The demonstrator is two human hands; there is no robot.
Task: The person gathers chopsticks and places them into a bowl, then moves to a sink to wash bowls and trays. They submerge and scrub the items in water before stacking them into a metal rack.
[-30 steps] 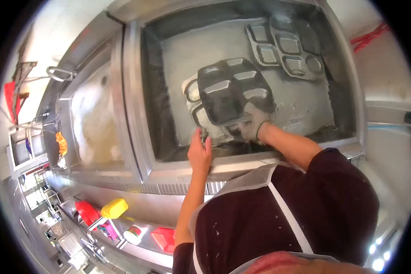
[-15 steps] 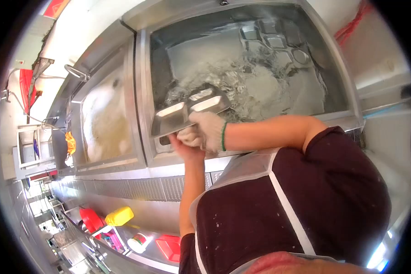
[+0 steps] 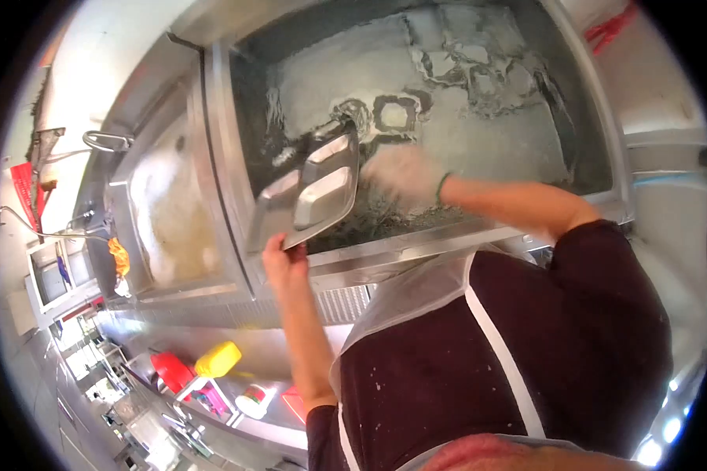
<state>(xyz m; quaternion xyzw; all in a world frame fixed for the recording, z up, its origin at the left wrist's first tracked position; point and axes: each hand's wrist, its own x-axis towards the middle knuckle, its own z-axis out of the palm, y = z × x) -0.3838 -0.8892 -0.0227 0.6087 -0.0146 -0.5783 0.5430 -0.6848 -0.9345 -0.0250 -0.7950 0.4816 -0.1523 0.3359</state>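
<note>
My bare left hand grips the near edge of a metal compartment tray. The tray tilts over the front left part of a sink full of water, and its far end reaches the water. To the right of the tray, above the water, is my right hand in a pale glove with a green cuff. Motion smears its fingers, and it appears apart from the tray. Under the water at the far right lie more compartment trays, their outlines broken up by ripples.
A second basin with cloudy water adjoins on the left, with a metal handle at its far edge. An orange cloth hangs at its left. Lower left are a yellow container, a red container and a white bucket.
The gloved right hand has left the tray and moved right over the water. My left hand has shifted slightly left and still holds the tray, which is now more steeply turned.
</note>
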